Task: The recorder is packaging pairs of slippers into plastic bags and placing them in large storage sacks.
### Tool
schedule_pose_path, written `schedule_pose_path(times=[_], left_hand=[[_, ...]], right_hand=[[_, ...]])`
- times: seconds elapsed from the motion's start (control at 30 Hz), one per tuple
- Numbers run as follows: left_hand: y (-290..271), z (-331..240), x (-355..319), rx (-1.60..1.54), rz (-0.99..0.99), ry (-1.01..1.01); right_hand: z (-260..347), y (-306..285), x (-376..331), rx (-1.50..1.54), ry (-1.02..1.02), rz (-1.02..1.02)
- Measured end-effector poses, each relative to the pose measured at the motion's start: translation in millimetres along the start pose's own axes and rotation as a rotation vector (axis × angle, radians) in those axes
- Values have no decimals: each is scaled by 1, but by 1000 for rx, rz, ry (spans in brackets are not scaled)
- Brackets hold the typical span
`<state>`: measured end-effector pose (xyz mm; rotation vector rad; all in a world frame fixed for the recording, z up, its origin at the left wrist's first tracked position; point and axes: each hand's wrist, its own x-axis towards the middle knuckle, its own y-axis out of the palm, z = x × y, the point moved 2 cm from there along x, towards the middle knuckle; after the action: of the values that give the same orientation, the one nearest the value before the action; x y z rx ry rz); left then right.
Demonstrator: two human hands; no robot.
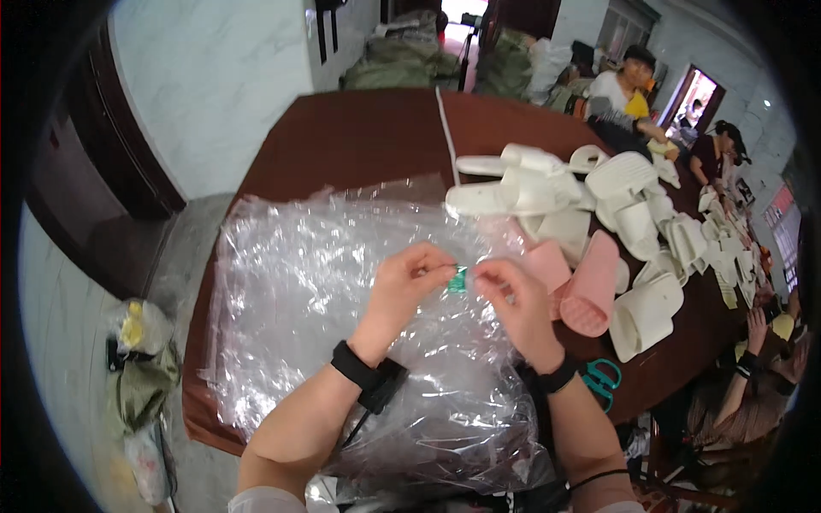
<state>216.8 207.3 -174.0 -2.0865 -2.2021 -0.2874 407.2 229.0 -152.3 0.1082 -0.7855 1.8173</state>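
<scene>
Over a stack of clear plastic bags (291, 282), both of my hands are raised close together. My left hand (410, 278) pinches a small green packet or label (457, 280) at its left edge; its exact kind is too small to make out. My right hand (517, 303) has thumb and forefinger drawn together at the right side of the green piece. Whether they grip its edge or something thin and clear cannot be told. Pink slippers (590, 286) lie just right of my right hand, and white slippers (522, 190) are heaped beyond them.
Teal-handled scissors (602, 382) lie by my right forearm on the brown-covered table (368, 128). More white slippers (641, 316) spread along the right side. Several people work around the table's right end. A bagged bundle (141, 329) sits on the floor at left.
</scene>
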Motion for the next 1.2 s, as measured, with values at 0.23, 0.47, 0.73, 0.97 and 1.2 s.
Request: schedule_pose_path(times=[0.23, 0.47, 0.73, 0.97, 1.2], left_hand=[[14, -23, -8, 242, 78, 38], [28, -45, -17, 412, 84, 245], [41, -65, -32, 529, 77, 518], [49, -68, -43, 492, -48, 572], [53, -68, -42, 187, -87, 360]], right_hand=[[8, -3, 3, -60, 24, 148], [26, -19, 4, -352, -372, 118], [24, -20, -14, 346, 24, 128], [24, -6, -22, 1083, 282, 77], [35, -19, -19, 535, 43, -35]])
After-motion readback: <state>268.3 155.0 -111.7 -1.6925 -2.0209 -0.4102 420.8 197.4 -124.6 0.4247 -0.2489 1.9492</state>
